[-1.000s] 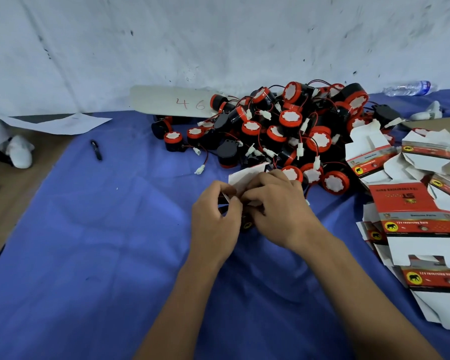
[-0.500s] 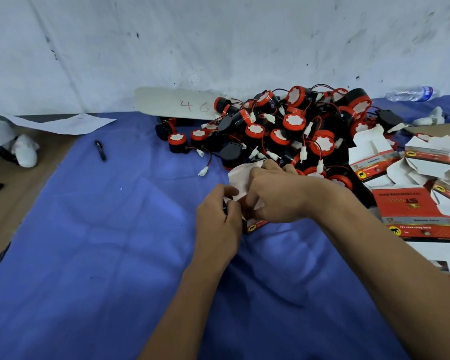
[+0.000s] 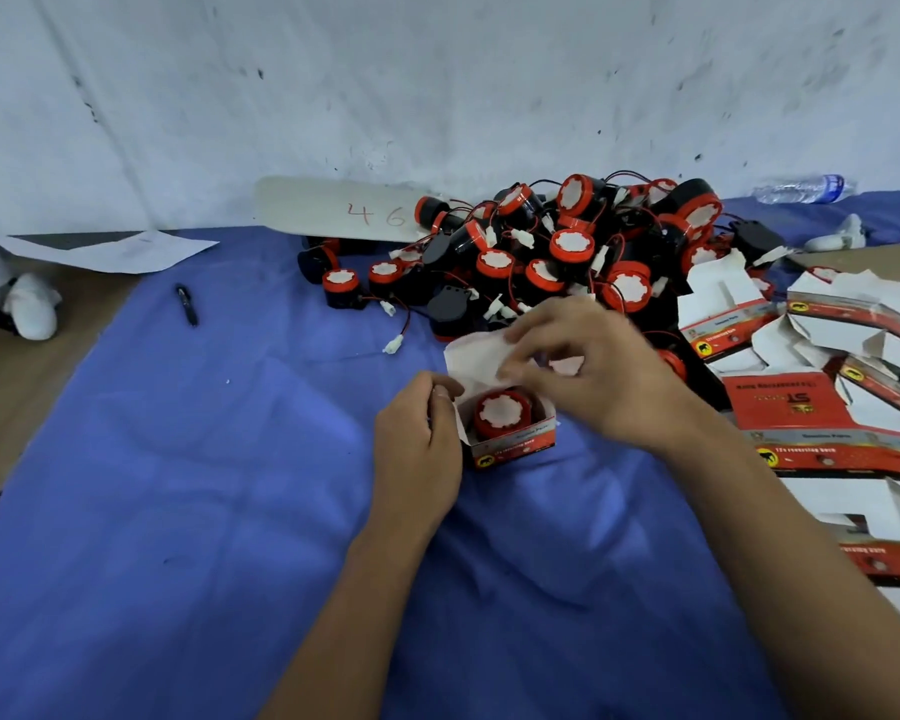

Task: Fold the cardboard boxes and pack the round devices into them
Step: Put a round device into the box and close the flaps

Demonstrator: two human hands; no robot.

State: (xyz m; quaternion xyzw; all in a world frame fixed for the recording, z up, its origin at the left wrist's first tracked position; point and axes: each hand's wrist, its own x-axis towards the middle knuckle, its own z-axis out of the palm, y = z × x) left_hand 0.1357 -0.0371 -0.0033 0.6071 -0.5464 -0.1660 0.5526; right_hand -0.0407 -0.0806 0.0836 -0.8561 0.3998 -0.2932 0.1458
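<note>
A: Fingers? Left hand (image 3: 417,439) grips the small red-and-white cardboard box (image 3: 510,444); right hand (image 3: 588,371) pinches its white lid flap (image 3: 476,358).

B: Device?

A: The round red-and-black device (image 3: 502,414) sits inside the box, between both hands.

This is looking like a small packing workshop, not a home; a blue cloth (image 3: 178,485) is covering the work surface against a stained white wall (image 3: 437,70); a big heap of identical round devices (image 3: 567,252) is lying at the far side; many flat printed cardboard boxes (image 3: 811,407) are waiting at the right; a card marked "46" (image 3: 344,210) is leaning on the wall.
</note>
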